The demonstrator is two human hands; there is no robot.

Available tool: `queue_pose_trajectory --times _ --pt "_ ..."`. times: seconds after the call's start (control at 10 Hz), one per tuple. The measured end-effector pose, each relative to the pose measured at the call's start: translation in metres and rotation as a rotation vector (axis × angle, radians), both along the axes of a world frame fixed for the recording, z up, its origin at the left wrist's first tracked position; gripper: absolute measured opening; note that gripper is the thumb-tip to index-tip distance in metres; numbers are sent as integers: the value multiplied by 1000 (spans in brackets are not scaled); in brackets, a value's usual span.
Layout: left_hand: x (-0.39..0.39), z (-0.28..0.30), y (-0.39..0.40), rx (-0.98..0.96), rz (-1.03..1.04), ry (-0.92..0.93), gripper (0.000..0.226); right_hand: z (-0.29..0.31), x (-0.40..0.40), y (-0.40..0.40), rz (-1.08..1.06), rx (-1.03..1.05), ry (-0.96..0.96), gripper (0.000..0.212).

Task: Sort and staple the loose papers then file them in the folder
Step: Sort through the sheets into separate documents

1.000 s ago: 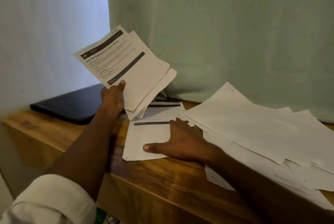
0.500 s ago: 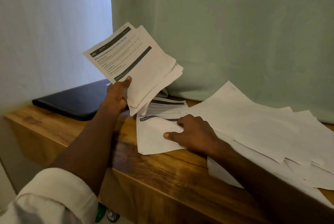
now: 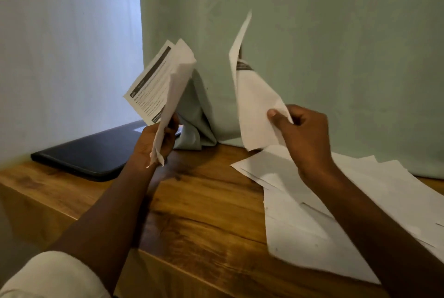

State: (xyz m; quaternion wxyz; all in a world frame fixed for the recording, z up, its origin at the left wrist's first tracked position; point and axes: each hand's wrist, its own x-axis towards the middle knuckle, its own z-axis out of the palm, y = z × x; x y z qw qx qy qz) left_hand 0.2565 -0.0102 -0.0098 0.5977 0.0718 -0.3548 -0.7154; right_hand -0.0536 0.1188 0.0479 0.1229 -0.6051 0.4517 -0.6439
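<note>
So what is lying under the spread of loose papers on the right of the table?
The loose papers overlap one another and rest on the wooden table, whose bare top shows beside them. Anything beneath the sheets, such as a stapler, is covered and cannot be seen.

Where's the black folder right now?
In the head view, the black folder lies flat at the table's far left, against the wall, just behind the left hand gripping the paper stack.

wooden table (image 3: 197,206) | black folder (image 3: 89,153) flat at far left | loose papers (image 3: 312,213) spread overlapping on right, near corner overhangs front edge | green curtain (image 3: 194,124) hem bunched at back
</note>
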Motion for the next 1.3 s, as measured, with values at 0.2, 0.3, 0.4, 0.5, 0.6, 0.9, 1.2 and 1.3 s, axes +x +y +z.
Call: queue_pose_trajectory --times 0.2,0.3,0.4,0.5,0.6,0.9,1.2,1.3 --pt "-26 -3 3 90 19 126 67 -30 -27 -21 -522 -342 582 27" --pt "-41 0 11 18 -15 -34 97 -52 -34 -34 -647 -253 794 26" --pt "-62 -2 19 48 43 -228 94 -58 -28 -33 -635 -175 848 34" --pt "-78 -8 16 101 30 -163 66 -59 -20 -31 -602 -140 842 44" --pt "-85 -7 17 93 45 -185 61 -61 -12 -30 -599 -129 848 46" --pt "-86 -7 14 -51 235 -266 54 -64 -9 -29 -463 -177 791 38" --pt "-79 -9 11 -31 287 -394 69 -43 -34 -25 -126 204 -102 57" --pt "-83 -8 16 9 265 -473 58 -46 -44 -31 43 444 -425 54"
